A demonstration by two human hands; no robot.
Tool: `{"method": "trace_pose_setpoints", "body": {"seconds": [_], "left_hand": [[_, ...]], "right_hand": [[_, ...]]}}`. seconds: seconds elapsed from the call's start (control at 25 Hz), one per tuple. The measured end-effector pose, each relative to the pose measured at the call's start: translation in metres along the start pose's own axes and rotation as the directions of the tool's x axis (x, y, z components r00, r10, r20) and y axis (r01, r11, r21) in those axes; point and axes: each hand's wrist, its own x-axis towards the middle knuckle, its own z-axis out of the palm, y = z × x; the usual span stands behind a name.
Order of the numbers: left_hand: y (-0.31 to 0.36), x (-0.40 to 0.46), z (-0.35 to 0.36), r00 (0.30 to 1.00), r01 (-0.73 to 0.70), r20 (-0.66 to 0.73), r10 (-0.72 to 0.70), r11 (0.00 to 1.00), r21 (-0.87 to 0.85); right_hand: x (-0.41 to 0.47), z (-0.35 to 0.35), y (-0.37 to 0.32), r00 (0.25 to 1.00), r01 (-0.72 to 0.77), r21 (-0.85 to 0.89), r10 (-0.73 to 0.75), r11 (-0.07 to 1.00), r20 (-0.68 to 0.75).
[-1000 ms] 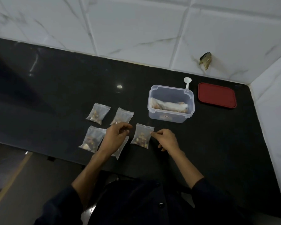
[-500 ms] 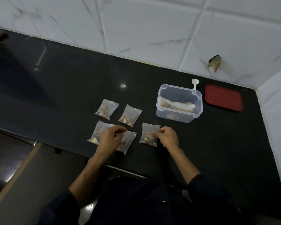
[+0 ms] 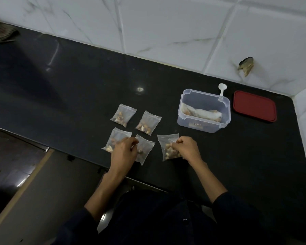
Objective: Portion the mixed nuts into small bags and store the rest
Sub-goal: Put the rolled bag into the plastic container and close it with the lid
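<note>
- Black counter (image 3: 78, 96) against white marbled tiles (image 3: 166, 27).
- Left hand (image 3: 124, 152) pinches the middle front bag (image 3: 146, 150), covering part of another bag (image 3: 117, 138) on its left.
- Right hand (image 3: 187, 149) grips a nut bag (image 3: 167, 147).
- Two more filled bags (image 3: 123, 115) (image 3: 148, 122) lie just beyond the left hand.
- Clear tub (image 3: 204, 110), with the rest of the nuts, and red lid (image 3: 254, 106) sit beyond the right hand.

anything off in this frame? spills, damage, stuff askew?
No spills. One oddity: a ragged broken hole in the white wall tile behind the red lid. The five small bags lie in loose, tilted rows on the counter, and the clear container is not yet lidded.
</note>
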Motion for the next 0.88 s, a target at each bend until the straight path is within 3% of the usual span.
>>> {"method": "trace_pose_setpoints", "body": {"seconds": [0.16, 0.32, 0.52, 0.68, 0.88], "left_hand": [[0.014, 0.008, 0.002, 0.999, -0.011, 0.050, 0.011, 1.000, -0.002], [0.060, 0.039, 0.010, 0.964, -0.257, 0.088, 0.252, 0.966, 0.041], [0.133, 0.081, 0.039, 0.881, -0.460, 0.160, 0.446, 0.886, 0.060], [0.169, 0.110, 0.075, 0.819, -0.549, 0.288, 0.496, 0.824, 0.140], [0.167, 0.130, 0.103, 0.834, -0.525, 0.387, 0.394, 0.781, 0.338]], "right_hand": [[-0.018, -0.026, 0.004, 0.998, 0.056, 0.150, -0.059, 0.987, 0.018], [-0.027, -0.073, -0.003, 0.988, 0.149, 0.240, -0.133, 0.959, -0.082], [0.004, -0.142, -0.003, 0.926, 0.201, 0.258, -0.098, 0.945, -0.364], [0.051, -0.171, 0.001, 0.883, 0.107, 0.084, -0.056, 0.991, -0.467], [0.076, -0.161, -0.002, 0.890, 0.098, -0.353, -0.241, 0.930, -0.387]]}}
